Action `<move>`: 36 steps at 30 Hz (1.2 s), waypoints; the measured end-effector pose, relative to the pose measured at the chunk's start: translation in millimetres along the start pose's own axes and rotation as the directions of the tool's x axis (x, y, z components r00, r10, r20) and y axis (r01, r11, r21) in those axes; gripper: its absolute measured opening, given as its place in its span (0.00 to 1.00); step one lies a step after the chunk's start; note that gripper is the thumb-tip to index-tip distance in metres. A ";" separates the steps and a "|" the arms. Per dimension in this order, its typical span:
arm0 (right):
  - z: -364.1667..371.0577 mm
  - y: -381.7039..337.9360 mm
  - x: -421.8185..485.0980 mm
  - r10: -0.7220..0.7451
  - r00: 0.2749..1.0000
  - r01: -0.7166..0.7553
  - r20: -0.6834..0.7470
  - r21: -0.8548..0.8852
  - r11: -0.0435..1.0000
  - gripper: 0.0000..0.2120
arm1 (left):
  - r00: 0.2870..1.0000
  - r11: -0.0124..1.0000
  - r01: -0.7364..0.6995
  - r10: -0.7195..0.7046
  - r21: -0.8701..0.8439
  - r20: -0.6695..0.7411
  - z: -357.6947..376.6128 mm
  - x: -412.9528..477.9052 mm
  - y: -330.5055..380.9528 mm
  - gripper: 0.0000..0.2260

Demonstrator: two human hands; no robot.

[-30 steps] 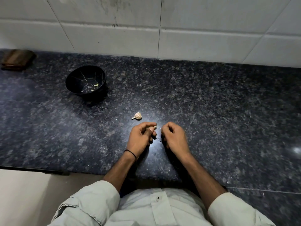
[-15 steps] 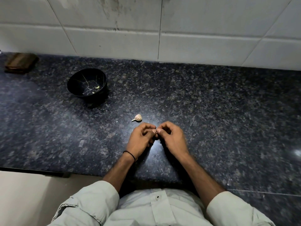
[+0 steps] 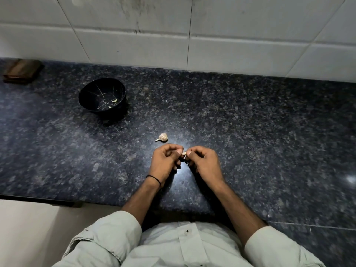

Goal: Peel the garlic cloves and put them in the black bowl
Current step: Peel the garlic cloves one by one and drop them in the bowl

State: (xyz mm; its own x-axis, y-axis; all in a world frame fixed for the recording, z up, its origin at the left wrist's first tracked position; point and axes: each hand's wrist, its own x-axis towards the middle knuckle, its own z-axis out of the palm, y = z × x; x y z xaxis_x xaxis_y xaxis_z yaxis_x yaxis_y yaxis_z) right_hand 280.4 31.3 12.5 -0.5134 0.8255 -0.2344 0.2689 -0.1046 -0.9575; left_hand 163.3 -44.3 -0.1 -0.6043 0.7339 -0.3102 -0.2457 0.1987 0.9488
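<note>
Hands meet low in the centre of the head view, over a dark speckled stone counter (image 3: 250, 132). Your left hand (image 3: 165, 162) is curled, thumb & forefinger pinching a small pale garlic clove (image 3: 184, 153); its other fingers fold under the palm. Your right hand (image 3: 204, 162) is curled too, thumb & forefinger tips closed on the same clove from the opposite side. The clove sits between both sets of fingertips, mostly hidden; can't tell how much skin is on it. A thin black band (image 3: 154, 179) rings the left wrist.

A second clove (image 3: 162, 137), skin on w/ a short tail, lies on the counter just beyond the left hand, not touching it. The black bowl (image 3: 90, 93) stands upright further back & to the left, well apart from both hands. Pale crack-like lines cross its inside, and a couple of small pale bits (image 3: 114, 100) lie at the bottom, too small to identify.

A flat brown object (image 3: 22, 71) sits at far left by the white tiled wall (image 3: 231, 51). Pale rolled sleeves (image 3: 107, 237) fill the bottom edge.
</note>
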 end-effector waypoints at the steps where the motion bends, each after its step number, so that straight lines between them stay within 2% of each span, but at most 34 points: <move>1: -0.5 -0.7 -0.7 0.000 1.000 0.000 0.012 0.004 1.000 0.08 | 1.000 1.000 -0.003 0.003 -0.003 -0.002 -0.2 -0.2 -0.2 0.03; 6: -4.0 -2.6 -0.9 -0.012 0.998 0.015 0.067 -0.047 0.999 0.08 | 0.999 0.999 -0.039 0.039 0.038 -0.004 -1.9 2.4 -4.7 0.04; 15: -7.1 2.7 5.3 -0.053 0.990 0.092 0.133 -0.300 0.949 0.08 | 0.997 0.996 -0.068 0.066 0.060 0.031 -5.0 5.5 -9.5 0.08; 23: -4.7 5.6 7.9 -0.065 0.991 0.102 0.115 -0.351 0.931 0.08 | 0.998 0.998 -0.031 0.034 -0.049 0.057 -7.9 1.4 -3.9 0.05; 36: -2.2 6.8 6.7 -0.049 0.997 0.066 0.058 -0.330 0.942 0.07 | 1.000 0.996 -0.014 0.016 -0.086 0.023 -5.8 -2.5 0.8 0.06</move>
State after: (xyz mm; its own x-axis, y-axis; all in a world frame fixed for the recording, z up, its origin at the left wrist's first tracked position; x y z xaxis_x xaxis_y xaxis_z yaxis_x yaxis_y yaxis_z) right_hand 280.6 37.4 4.8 -0.5721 0.7964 -0.1961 0.4882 0.1386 -0.8616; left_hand 160.2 -49.7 1.1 -0.5905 0.7516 -0.2940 -0.3020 0.1320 0.9441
